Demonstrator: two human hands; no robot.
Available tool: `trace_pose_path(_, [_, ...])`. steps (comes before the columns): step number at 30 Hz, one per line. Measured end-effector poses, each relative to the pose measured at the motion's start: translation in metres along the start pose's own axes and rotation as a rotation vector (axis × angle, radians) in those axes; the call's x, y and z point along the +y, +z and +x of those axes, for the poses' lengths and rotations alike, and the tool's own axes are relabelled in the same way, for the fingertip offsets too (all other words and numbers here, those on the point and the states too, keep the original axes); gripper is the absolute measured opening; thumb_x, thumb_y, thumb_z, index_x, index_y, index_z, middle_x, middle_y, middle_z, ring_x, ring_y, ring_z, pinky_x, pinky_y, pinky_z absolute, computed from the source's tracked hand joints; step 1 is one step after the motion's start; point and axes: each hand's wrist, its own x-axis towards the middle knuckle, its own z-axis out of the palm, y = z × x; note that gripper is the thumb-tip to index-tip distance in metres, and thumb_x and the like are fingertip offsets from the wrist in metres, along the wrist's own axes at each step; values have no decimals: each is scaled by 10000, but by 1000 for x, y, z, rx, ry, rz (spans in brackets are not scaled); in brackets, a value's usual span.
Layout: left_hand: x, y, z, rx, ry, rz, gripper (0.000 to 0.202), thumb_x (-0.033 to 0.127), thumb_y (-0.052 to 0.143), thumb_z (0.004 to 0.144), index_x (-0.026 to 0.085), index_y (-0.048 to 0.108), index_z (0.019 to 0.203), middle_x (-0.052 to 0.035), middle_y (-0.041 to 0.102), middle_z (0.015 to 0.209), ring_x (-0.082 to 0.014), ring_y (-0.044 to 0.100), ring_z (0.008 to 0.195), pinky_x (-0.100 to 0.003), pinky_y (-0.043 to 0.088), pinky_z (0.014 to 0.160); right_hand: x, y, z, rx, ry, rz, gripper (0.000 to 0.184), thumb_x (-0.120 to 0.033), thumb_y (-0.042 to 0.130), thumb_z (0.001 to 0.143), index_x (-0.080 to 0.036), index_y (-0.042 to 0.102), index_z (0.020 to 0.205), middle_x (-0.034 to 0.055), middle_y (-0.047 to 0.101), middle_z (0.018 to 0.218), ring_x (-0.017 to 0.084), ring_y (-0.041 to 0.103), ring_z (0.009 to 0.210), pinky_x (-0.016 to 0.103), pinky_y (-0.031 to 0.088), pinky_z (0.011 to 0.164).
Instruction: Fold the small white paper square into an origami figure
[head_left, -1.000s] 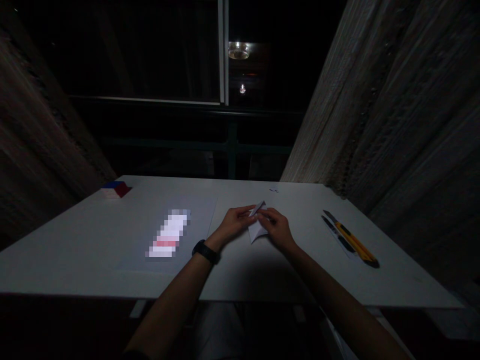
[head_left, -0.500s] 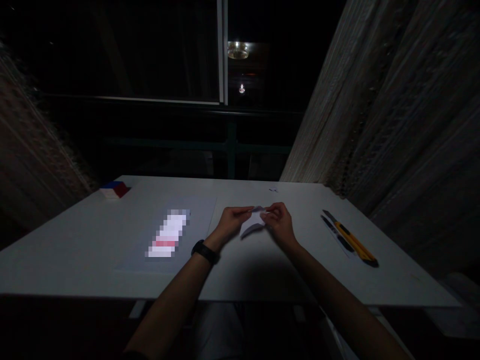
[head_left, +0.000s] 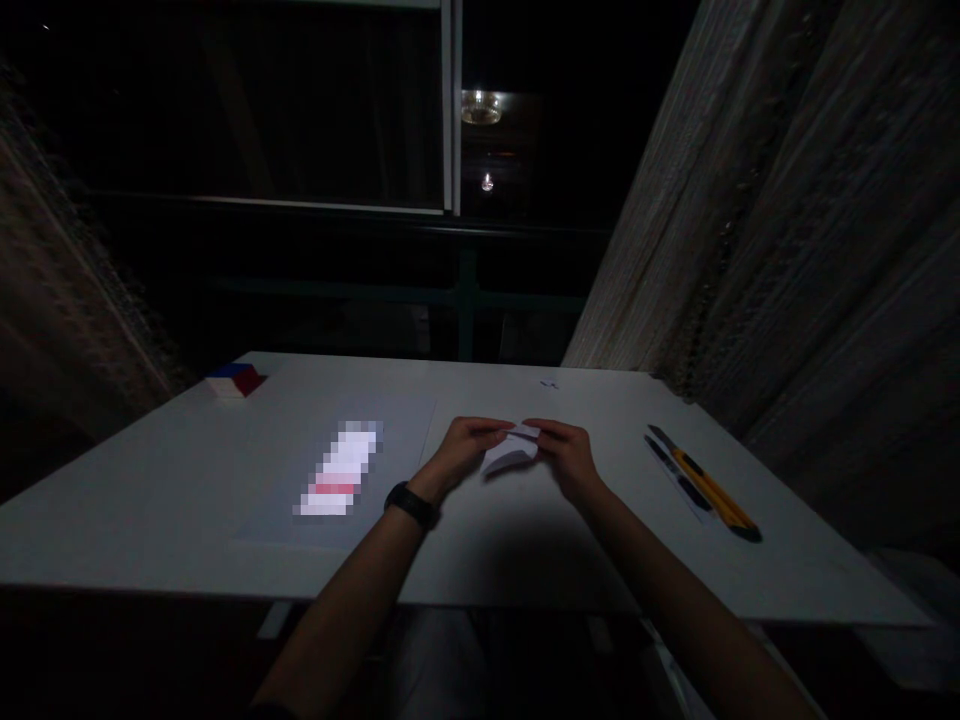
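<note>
A small piece of white paper (head_left: 511, 453) is held up over the near middle of the white table (head_left: 585, 570). My left hand (head_left: 463, 447) pinches its left upper edge between thumb and fingers; a dark watch is on that wrist. At the upper right edge, my right hand (head_left: 568, 452) grips the same paper, fingertips close to those of the left. The top of the paper looks bent or folded over, while its lower part curves toward me. Dim light hides the finer creases.
On the left lie a large pale sheet (head_left: 409, 450) and a lit, blurred-out phone screen (head_left: 341, 470). A red, blue and white cube (head_left: 234, 380) sits far left. To the right are a yellow box cutter (head_left: 716, 493) and a black pen (head_left: 679, 472). Small scraps (head_left: 549, 384) lie at the back.
My right hand has shifted slightly right, its fingers now straighter along the paper's top edge. The paper's top has gone from a raised peak to a flatter, folded-looking edge. The view shifted slightly.
</note>
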Motion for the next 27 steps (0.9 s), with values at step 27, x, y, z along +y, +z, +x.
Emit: trace_pose_path(27, [-4,2,1,101,-68,44,418,269,732,534,75,669,899,-111,672,768,-158,587,633,-276,442,609,0,8,-2,-110,-70,-148,425,-307,704,544,-159,601,929,53,660,769,186,610,686,291,478,606])
